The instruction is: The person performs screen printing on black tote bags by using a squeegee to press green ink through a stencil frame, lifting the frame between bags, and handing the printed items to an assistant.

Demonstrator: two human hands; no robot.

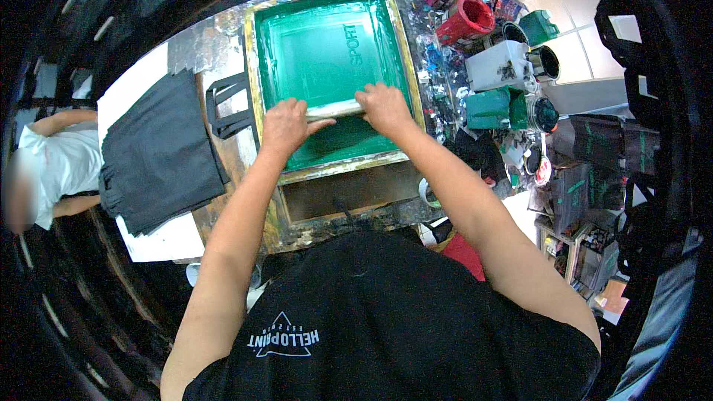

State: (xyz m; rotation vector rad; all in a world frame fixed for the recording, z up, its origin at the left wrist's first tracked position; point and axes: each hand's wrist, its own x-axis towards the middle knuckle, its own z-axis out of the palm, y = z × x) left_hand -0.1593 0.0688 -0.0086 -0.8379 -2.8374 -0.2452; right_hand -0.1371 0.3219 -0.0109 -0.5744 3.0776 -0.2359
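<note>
A screen-printing frame (pixel 415 93) with a pale, ink-smeared rim lies in front of me, its mesh (pixel 308 52) coated in green ink. Across the lower part of the mesh sits a pale-handled squeegee (pixel 334 110), held level. My left hand (pixel 286 130) is closed on its left end, thumb pointing inward. At the other end, my right hand (pixel 386 111) is wrapped round the handle. Black bag handles (pixel 226 108) stick out from under the left side of the frame. What lies beneath the mesh is hidden.
A pile of black cloth bags (pixel 160 152) rests on the white surface at left. Ink containers, including a red bucket (pixel 466 20) and a green tub (pixel 496 108), crowd the right. A roll of tape (pixel 428 193) lies near the frame. A person (pixel 67 156) is at far left.
</note>
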